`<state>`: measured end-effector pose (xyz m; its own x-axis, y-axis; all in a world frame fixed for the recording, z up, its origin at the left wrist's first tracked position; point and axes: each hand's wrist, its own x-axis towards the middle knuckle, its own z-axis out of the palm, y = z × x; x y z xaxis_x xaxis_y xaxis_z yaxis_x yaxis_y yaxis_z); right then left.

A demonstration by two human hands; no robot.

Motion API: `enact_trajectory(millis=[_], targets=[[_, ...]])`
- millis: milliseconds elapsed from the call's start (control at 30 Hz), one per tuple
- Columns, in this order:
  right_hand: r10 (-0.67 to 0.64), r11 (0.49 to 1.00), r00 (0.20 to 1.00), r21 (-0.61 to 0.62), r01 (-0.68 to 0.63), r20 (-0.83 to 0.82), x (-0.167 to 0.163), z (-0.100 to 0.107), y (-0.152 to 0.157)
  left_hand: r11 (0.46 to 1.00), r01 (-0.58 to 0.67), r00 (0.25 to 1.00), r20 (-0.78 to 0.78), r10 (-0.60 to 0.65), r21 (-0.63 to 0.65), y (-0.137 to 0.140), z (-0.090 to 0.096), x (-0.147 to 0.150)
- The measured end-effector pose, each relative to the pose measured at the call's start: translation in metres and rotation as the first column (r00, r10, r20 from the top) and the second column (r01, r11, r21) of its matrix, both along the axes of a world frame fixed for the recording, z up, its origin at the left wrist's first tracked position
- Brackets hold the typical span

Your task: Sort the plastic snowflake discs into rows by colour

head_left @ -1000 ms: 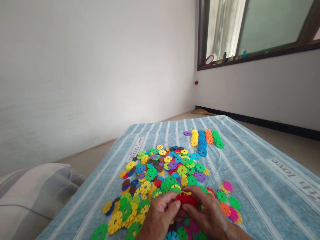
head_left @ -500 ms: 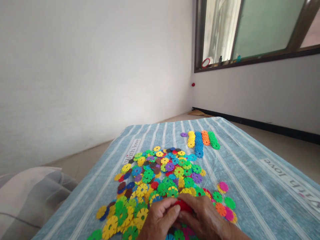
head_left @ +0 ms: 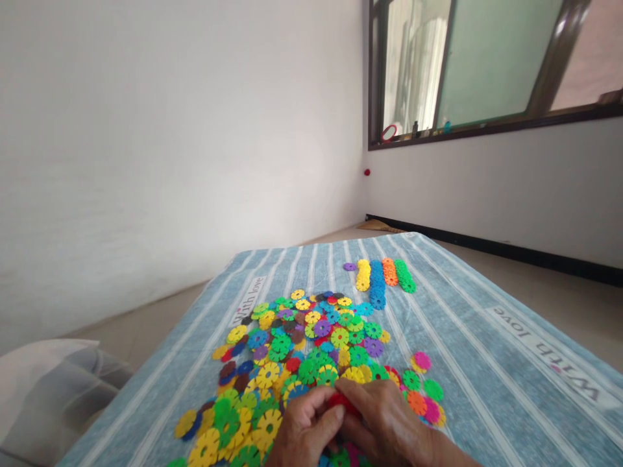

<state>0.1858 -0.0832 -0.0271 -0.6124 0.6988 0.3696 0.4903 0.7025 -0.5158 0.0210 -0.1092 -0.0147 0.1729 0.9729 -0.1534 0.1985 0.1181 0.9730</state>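
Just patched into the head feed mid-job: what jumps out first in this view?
A loose heap of coloured discs sprawls over the middle of the striped blue cloth. At the bottom edge the left hand and right hand pinch a stack of red discs between them. Beyond the heap, sorted rows of yellow, blue, orange and green discs lie side by side.

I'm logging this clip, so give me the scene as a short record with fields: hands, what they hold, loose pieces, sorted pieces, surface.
left hand: pinching the red discs
right hand: also gripping them, fingertips meeting the left
held: red discs, mostly hidden between both hands
loose pieces: mixed-colour pile of discs ahead of the hands
sorted pieces: yellow, blue, orange and green rows at the far end
surface: striped blue sheet
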Motion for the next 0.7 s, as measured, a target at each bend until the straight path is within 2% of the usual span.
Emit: enact_trajectory(millis=[167,333,433,700], targets=[[0.015,0.994,0.998,-0.105,-0.021,-0.060,0.004,0.006,-0.002,0.999,-0.009,0.998,0.061,0.012,-0.048,0.002,0.002,0.000],[0.034,0.966,0.984,-0.246,-0.077,-0.173,0.009,0.016,0.000,0.993,-0.052,0.992,0.108,0.063,-0.108,0.002,0.005,0.002],[0.031,0.943,0.970,-0.316,-0.109,-0.241,0.010,0.014,0.002,0.995,-0.041,0.995,0.089,0.049,-0.090,0.003,0.004,0.001],[0.006,0.892,0.910,-0.409,-0.192,-0.415,0.006,0.008,0.006,1.000,-0.012,1.000,0.008,0.013,-0.013,0.006,-0.001,-0.003]])
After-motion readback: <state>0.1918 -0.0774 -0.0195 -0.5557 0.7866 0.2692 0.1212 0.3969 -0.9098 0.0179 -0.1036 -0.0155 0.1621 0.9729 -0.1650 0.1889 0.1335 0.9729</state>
